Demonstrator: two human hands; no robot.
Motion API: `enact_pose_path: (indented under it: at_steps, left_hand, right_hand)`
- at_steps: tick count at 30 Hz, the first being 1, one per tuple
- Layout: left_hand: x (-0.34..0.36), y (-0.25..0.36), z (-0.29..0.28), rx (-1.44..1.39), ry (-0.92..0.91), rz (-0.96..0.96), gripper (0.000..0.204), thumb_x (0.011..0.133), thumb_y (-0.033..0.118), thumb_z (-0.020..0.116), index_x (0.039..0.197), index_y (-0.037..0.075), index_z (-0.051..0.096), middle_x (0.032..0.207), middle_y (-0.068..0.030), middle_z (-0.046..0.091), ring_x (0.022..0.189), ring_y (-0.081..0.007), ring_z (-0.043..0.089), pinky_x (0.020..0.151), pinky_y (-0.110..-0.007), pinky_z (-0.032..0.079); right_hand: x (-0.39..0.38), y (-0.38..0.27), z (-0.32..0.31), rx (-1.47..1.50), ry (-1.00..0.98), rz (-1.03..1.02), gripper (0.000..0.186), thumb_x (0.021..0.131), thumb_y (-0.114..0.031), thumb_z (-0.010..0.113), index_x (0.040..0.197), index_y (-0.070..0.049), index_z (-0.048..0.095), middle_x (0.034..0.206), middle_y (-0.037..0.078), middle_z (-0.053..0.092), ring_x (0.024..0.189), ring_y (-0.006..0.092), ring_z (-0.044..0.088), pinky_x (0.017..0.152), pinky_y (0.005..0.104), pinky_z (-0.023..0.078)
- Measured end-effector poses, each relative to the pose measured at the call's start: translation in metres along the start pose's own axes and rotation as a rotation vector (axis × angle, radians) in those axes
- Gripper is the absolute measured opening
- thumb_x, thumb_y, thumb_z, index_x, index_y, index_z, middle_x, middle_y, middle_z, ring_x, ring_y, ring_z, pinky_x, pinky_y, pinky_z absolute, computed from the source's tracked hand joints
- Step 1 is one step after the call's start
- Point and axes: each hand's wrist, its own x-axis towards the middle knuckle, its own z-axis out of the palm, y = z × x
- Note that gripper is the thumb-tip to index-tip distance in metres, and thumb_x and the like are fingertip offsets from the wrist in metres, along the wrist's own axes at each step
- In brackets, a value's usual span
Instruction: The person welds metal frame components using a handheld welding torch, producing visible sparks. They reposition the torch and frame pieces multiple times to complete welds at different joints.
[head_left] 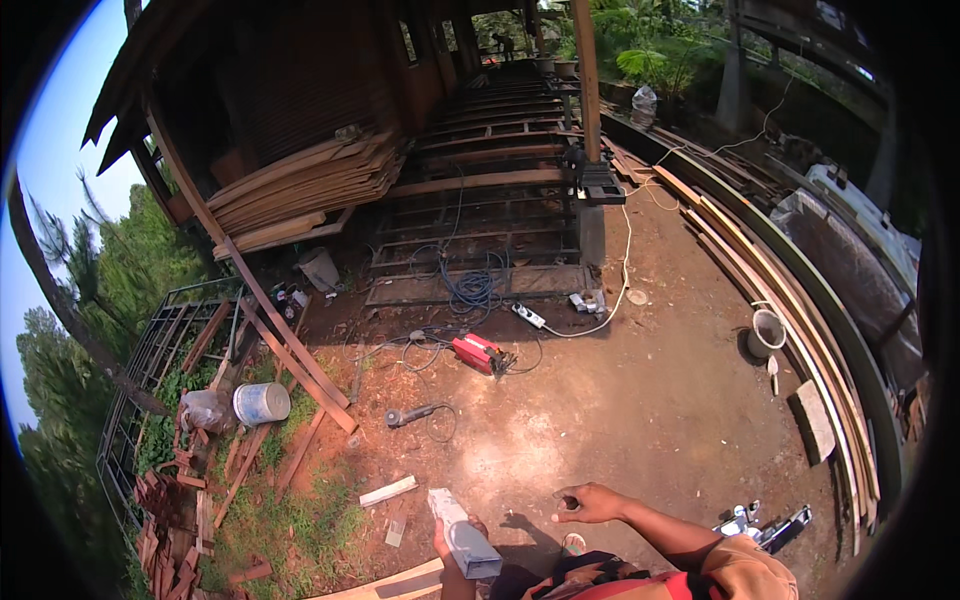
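Observation:
My left hand (441,541) is wrapped round a short length of pale grey rectangular metal tube (464,537). One end of the tube faces me, and the tube leans away toward the ground. To its right, my right hand (592,503) is held out over the bare dirt, fingers curled in toward the thumb. Whether anything sits inside that curl is too small to make out. Just left of the tube, a pale wood offcut (388,490) lies on the ground. Farther off rests an angle grinder (408,415) with its cord.
A red welding machine (480,354) with cables stands ahead, near a white power strip (528,315) and a coiled blue hose (473,290). Leaning beams (290,350) and a white bucket (262,403) are at left. Long boards (800,350) line the right, beside a miter-saw-like tool (765,527).

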Motion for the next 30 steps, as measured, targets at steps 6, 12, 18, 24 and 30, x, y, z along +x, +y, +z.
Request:
enact_pose_path:
  at_steps: [6,12,18,24,30]
  left_hand:
    - [0.07,0.044,0.03,-0.215,0.106,0.054,0.063,0.091,0.067,0.052,0.103,0.006,0.063,0.093,-0.0105,0.064,0.083,-0.0269,0.063,0.071,-0.043,0.055]
    - [0.199,0.088,0.027,-0.149,0.323,0.178,0.052,0.091,0.061,0.053,0.1,0.012,0.068,0.09,-0.0091,0.069,0.082,-0.0305,0.065,0.074,-0.049,0.056]
    - [0.348,0.165,0.137,0.143,0.343,0.06,0.044,0.092,0.054,0.057,0.1,0.012,0.064,0.088,-0.0131,0.067,0.08,-0.0347,0.065,0.074,-0.053,0.054]
    - [0.453,0.228,0.28,0.155,0.04,-0.052,0.054,0.09,0.051,0.064,0.12,0.007,0.056,0.099,-0.0208,0.061,0.083,-0.0352,0.062,0.073,-0.05,0.054]
    - [0.528,0.231,0.353,-0.04,0.016,-0.012,0.053,0.091,0.046,0.068,0.128,0.009,0.057,0.104,-0.0222,0.06,0.088,-0.0321,0.061,0.075,-0.045,0.054]
  right_hand:
    - [0.049,0.067,-0.074,0.267,0.297,0.153,0.076,0.089,-0.058,0.074,0.135,0.001,0.063,0.113,0.02,0.074,0.106,0.0302,0.072,0.096,0.0398,0.055]
    - [0.143,0.109,-0.122,0.13,0.075,0.178,0.08,0.089,-0.057,0.074,0.142,0.001,0.057,0.123,0.021,0.073,0.117,0.0332,0.069,0.101,0.0406,0.053]
    - [0.222,0.175,-0.14,0.171,0.238,0.505,0.081,0.088,-0.053,0.076,0.144,0.002,0.054,0.124,0.023,0.072,0.112,0.035,0.071,0.095,0.0412,0.057]
    - [0.253,0.227,-0.112,1.204,0.689,0.654,0.054,0.091,-0.021,0.078,0.134,0.005,0.058,0.098,0.015,0.075,0.08,0.0253,0.072,0.065,0.0361,0.058]
    - [0.287,0.299,-0.086,0.995,0.426,0.916,0.045,0.087,-0.014,0.076,0.127,0.004,0.064,0.101,0.016,0.075,0.083,0.0272,0.072,0.07,0.0389,0.058]
